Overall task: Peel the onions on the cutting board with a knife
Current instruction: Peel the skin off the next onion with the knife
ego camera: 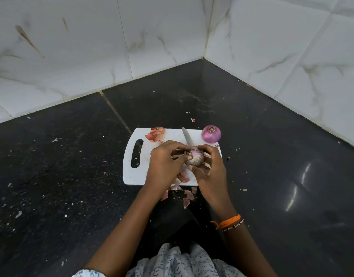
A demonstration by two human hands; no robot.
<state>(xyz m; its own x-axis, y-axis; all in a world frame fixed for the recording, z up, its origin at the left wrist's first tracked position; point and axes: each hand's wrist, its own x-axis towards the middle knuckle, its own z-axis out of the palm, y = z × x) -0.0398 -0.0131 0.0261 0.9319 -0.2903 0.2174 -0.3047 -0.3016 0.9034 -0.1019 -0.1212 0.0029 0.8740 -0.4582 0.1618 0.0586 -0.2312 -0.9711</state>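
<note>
You see a white board (158,136) on a black speckled counter (72,166), a purple onion (211,134) at upper right, pinkish skins (155,134), white brown-veined tiles (72,47), an orange wristband (229,221), and grey-patterned cloth (182,260) at the bottom.

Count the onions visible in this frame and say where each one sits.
2. One peeled onion sits at the far right corner of the cutting board. The other onion is held between the left hand and right hand. None seems hidden.

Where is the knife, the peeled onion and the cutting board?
knife (185,135): head view, on the bare blade.
peeled onion (211,134): head view, middle of its purple top.
cutting board (130,172): head view, bare white near corner.
</note>
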